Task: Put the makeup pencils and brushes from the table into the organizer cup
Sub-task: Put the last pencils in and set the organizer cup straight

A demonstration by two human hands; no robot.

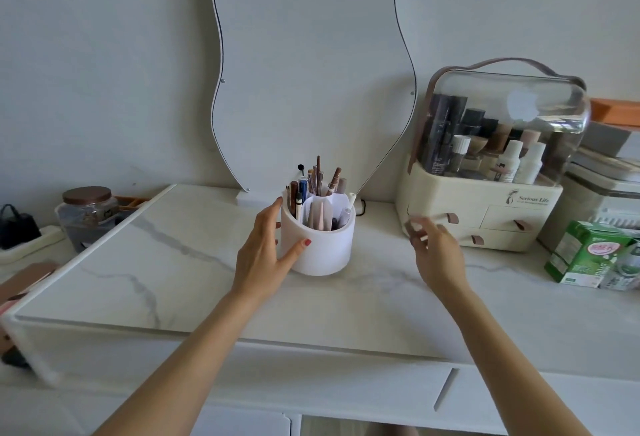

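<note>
A white round organizer cup (323, 250) stands on the marble tabletop (166, 262), near the middle. Several makeup pencils and brushes (317, 181) stick up out of its compartments. My left hand (265, 252) is wrapped around the cup's left side, thumb across its front and fingers behind the rim. To the right of the cup, apart from it, my right hand (434, 247) hovers above the table with its fingers spread and nothing in it; it looks motion-blurred. I see no loose pencils or brushes lying on the tabletop.
A wavy mirror (311, 65) leans on the wall behind the cup. A cream cosmetics case (485, 207) with a clear lid and drawers sits at the right, a green carton (581, 253) beside it. A lidded jar (88, 214) stands at the left.
</note>
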